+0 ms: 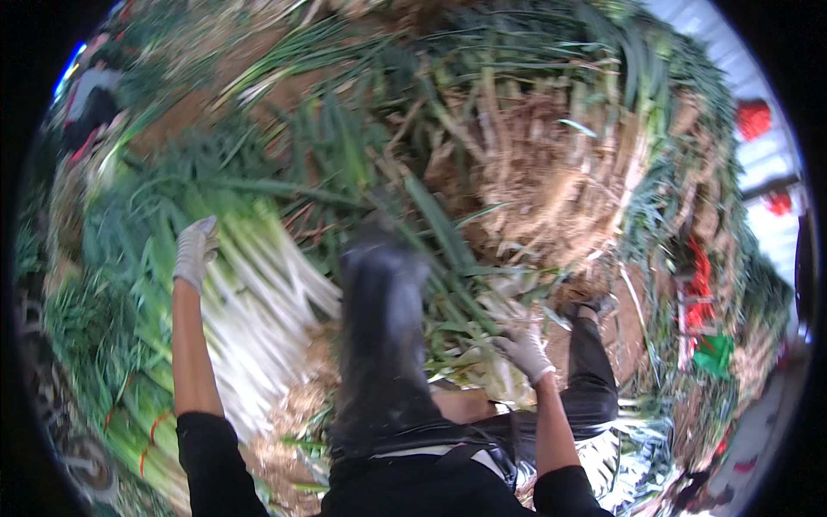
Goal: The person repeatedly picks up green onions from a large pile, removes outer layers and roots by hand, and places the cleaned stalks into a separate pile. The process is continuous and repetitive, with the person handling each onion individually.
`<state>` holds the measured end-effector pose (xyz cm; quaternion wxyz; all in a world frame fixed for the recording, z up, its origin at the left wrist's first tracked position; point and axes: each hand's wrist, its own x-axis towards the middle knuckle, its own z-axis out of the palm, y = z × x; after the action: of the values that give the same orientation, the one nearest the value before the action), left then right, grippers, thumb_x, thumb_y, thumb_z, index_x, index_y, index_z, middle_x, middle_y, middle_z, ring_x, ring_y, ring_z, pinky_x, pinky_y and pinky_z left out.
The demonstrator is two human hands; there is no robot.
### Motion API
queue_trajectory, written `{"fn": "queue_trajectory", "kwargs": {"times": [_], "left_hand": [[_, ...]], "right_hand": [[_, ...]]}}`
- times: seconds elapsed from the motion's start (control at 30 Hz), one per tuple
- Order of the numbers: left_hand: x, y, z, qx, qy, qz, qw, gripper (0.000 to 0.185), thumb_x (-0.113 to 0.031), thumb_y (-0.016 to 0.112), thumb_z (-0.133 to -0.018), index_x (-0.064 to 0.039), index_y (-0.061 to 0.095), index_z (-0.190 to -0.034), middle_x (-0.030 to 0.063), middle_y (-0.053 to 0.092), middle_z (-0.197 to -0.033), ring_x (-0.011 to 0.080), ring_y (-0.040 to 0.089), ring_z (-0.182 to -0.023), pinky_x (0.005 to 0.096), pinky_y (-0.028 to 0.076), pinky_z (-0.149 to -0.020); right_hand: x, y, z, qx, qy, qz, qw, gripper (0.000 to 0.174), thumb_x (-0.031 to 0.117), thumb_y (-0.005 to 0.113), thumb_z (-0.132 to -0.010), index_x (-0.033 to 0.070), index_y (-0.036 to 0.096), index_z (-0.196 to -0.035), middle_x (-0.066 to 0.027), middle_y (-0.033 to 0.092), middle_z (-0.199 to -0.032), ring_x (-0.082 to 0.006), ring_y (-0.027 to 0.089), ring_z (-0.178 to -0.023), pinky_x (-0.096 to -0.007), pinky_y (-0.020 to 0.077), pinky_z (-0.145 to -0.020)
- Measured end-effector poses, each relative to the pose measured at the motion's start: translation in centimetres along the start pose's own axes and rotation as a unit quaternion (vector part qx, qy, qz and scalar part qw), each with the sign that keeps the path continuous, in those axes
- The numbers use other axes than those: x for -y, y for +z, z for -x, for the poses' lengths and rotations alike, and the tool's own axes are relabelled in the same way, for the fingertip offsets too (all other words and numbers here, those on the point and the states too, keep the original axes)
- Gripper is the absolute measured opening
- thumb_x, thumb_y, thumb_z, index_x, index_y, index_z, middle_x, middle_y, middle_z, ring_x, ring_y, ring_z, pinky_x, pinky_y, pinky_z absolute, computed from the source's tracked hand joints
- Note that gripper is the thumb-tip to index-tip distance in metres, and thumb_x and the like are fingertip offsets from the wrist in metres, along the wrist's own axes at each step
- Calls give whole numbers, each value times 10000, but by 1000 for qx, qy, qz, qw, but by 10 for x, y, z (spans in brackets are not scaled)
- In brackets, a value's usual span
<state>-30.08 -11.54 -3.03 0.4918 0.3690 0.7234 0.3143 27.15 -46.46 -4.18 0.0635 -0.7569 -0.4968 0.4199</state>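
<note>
My left hand [196, 252], in a pale work glove, is over a pile of long green onions [252, 323] with clean white stalks and green tops. Its fingers are curled, and whether a stalk is in them I cannot tell. On the right, my right hand [526, 354], gloved too, reaches low over a heap of loose peeled leaves [504, 381]. Its fingers look apart, with nothing plainly in them. Ahead of that hand lies a big bunch of untrimmed green onions [549, 168], dry husks and roots towards me. Blur softens the details.
A dark apron-like cover [384, 336] over my raised leg stands between my hands. Onion bundles tied with red bands [155, 426] lie at lower left. A green bag [713, 354] and red netting [699, 284] are at right. A person [94, 97] sits at far upper left.
</note>
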Motion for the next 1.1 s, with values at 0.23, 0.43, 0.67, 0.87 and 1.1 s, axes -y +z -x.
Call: {"fn": "queue_trajectory", "kwargs": {"times": [0.23, 0.43, 0.67, 0.87, 1.1], "left_hand": [[-167, 222, 149, 303, 282, 206, 887, 481, -349, 618, -931, 14, 584, -1244, 175, 679, -1133, 226, 704, -912, 314, 578, -793], [-176, 336, 173, 385, 210, 282, 854, 413, -330, 621, -928, 8, 640, -1165, 167, 707, -1044, 241, 714, -866, 355, 586, -774], [-168, 363, 166, 474, 79, 345, 806, 411, -295, 559, -962, 49, 614, -1181, 187, 694, -1067, 266, 708, -898, 388, 582, -806], [-169, 376, 174, 465, 54, 325, 822, 441, -324, 541, -967, 38, 596, -1215, 172, 679, -1094, 263, 692, -919, 383, 564, -824], [-166, 417, 157, 318, -16, 291, 902, 460, -338, 593, -936, 4, 528, -1237, 155, 635, -1146, 264, 655, -892, 406, 538, -786]], "right_hand": [[54, -45, -64, -100, 6, 75, 992, 356, 392, 588, -866, 80, 701, -996, -212, 685, -859, -377, 661, -803, -450, 516, -739], [105, -119, -176, -272, -25, 6, 962, 324, 360, 583, -881, 52, 677, -920, -226, 683, -849, -389, 670, -833, -454, 530, -779], [116, -177, -289, -381, 58, 174, 906, 354, 383, 572, -872, 46, 678, -893, -197, 702, -833, -338, 701, -792, -436, 555, -696], [115, -210, -286, -256, 59, 71, 962, 439, 418, 669, -778, -12, 725, -845, -215, 692, -781, -322, 677, -674, -431, 534, -660], [82, -174, -121, -103, -240, -206, 943, 329, 321, 715, -794, 9, 712, -897, -76, 670, -724, -131, 609, -565, -257, 505, -532]]}}
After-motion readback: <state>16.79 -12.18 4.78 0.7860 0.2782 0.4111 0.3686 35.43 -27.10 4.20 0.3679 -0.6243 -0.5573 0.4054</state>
